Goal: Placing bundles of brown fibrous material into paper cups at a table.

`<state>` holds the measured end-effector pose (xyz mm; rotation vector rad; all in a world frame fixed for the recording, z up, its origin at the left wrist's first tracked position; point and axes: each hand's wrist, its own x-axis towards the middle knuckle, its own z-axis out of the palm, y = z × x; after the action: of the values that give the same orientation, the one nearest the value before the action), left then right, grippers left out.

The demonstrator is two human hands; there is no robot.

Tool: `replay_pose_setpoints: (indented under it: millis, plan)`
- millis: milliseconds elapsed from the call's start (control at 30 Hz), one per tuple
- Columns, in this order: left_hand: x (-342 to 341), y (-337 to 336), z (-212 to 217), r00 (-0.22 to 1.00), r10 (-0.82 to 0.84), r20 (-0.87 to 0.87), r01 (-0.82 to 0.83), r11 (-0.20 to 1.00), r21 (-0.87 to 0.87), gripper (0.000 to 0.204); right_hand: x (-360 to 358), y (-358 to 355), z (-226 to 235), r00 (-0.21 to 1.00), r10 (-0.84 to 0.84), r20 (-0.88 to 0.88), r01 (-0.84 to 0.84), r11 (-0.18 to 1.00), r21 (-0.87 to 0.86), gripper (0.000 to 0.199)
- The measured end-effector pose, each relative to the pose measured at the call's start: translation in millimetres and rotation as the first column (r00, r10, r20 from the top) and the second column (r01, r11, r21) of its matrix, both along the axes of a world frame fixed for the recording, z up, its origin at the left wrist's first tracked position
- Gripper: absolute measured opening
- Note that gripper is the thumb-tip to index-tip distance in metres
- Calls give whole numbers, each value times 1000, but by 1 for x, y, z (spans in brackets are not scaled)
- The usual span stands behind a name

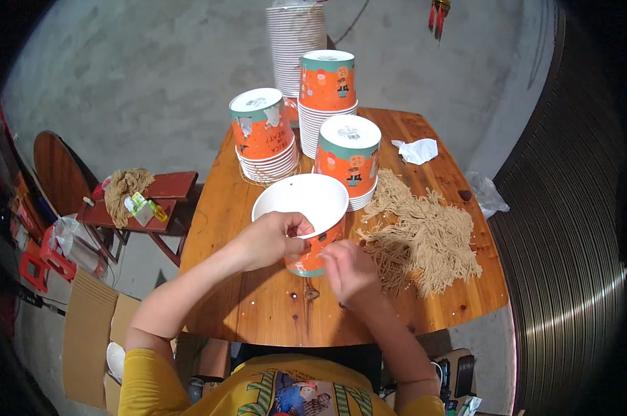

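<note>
The left hand (285,237) is pinching the near rim of the open paper bucket (301,201), which is facing mouth up between the middle of the wooden table (247,312) and its near edge. The right hand (353,272) is hovering beside the bucket's outer wall, its fingers curling close together; whether they are gripping a strand cannot be told. Tan cord (428,239) is lying toward the table's right edge. For good control, the left pinch should be steadying the rim without denting it, while the right fingers should be working close to the wall.
</note>
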<state>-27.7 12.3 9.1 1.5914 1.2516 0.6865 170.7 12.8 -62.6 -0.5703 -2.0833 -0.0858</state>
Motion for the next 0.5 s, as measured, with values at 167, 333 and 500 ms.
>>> replay_pose_setpoints:
  millis: [167, 333, 500]
  plan:
    - [5, -4, -3, 997, -16, -77, 25, 993, 117, 12, -13, -1, -6, 958, -55, -282, -16, 970, -244, 18]
    - [12, -5, -6, 995, -11, -101, 27, 987, 160, 14, -16, 2, -14, 943, -118, -311, 40, 968, -248, 18]
    - [18, -6, -3, 994, -5, -105, 17, 993, 113, 17, -17, 0, -14, 937, -162, -310, 88, 967, -241, 17]
